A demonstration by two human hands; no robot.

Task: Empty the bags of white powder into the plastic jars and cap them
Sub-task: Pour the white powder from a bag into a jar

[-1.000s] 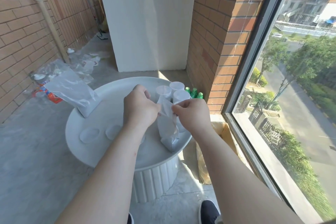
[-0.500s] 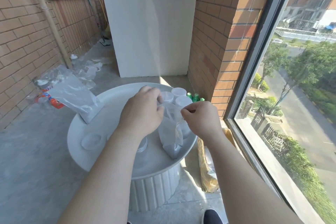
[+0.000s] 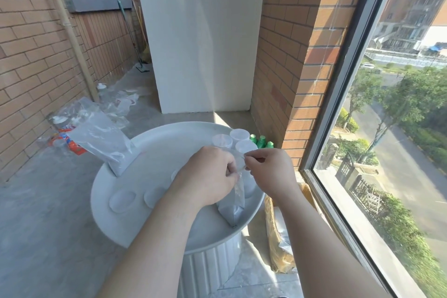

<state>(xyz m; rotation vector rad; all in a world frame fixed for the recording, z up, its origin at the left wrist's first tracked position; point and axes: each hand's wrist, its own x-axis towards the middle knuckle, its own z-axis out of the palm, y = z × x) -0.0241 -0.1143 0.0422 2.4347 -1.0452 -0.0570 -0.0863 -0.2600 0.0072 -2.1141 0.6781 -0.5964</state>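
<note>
Head view: left hand (image 3: 209, 178) and right hand (image 3: 271, 172) both pinch the top of the powder bag (image 3: 232, 208), standing at the table's (image 3: 154, 152) 4 o'clock rim.

No writing can be read anywhere. The red and blue wrapper (image 3: 70, 145) on the floor, at the left of the frame, carries print, but it is too small and blurred to make out.
</note>
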